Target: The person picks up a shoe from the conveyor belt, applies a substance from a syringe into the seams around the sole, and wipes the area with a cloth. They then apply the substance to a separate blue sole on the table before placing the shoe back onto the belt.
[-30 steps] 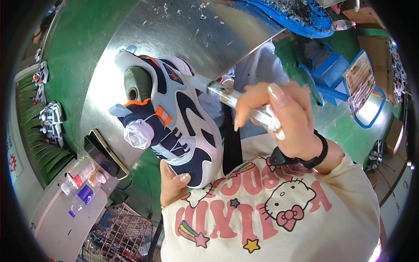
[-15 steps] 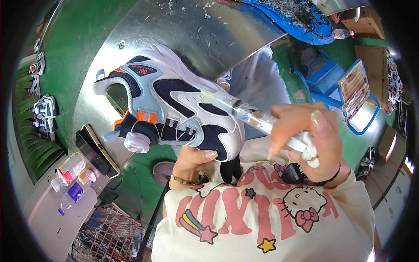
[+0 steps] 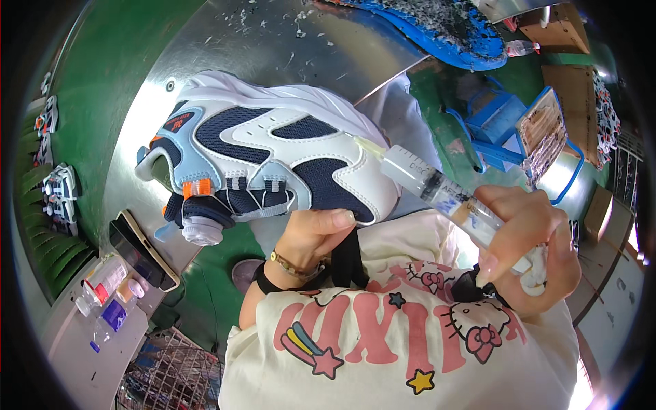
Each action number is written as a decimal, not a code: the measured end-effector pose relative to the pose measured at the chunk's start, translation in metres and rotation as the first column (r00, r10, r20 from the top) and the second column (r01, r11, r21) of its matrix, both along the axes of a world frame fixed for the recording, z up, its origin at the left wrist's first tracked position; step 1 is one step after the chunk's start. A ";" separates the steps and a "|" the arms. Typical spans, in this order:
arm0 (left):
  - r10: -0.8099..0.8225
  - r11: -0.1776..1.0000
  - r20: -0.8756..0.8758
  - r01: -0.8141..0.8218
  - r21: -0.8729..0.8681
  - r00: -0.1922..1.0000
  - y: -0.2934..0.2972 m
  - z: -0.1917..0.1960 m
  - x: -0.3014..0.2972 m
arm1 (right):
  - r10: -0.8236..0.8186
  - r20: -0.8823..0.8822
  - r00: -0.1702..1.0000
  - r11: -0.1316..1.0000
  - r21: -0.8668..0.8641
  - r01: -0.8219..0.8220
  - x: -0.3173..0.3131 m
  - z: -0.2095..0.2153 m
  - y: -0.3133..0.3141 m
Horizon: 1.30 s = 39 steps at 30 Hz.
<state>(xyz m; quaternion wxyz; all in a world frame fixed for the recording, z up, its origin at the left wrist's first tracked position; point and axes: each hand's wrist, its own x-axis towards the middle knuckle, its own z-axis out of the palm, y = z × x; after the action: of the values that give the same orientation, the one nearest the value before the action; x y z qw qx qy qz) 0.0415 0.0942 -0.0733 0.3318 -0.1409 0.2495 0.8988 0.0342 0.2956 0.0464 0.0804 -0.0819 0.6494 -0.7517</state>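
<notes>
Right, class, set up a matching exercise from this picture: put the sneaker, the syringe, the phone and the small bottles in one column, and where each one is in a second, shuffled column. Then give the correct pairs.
Column one:
1. sneaker
2. syringe
3. phone
4. small bottles

Column two:
A. lying flat at the edge of the metal table
B. held from below by the left hand
C. standing on the grey surface at lower left
D. gripped in the right hand, tip at the shoe's upper

Pairs: 1-B, 2-D, 3-A, 4-C
</notes>
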 end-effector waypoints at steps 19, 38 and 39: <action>0.148 0.980 -0.288 -0.101 0.171 0.946 0.053 0.015 -0.076 | -0.153 -0.126 0.980 0.977 0.128 0.169 -0.002 0.013 0.009; 0.341 0.939 0.150 -0.344 -0.006 0.928 0.055 0.097 -0.099 | -0.093 -0.432 0.897 0.928 0.290 0.236 -0.020 -0.007 -0.008; 0.340 0.939 0.145 -0.343 -0.006 0.929 0.055 0.099 -0.099 | -0.090 -0.447 0.890 0.917 0.312 0.249 -0.019 -0.006 -0.009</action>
<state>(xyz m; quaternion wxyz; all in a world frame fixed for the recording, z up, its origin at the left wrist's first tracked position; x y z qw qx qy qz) -0.0576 0.1491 0.0258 0.1891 -0.2435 0.1879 0.9326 0.0152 0.2869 0.0403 -0.1161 -0.1691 0.7828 -0.5875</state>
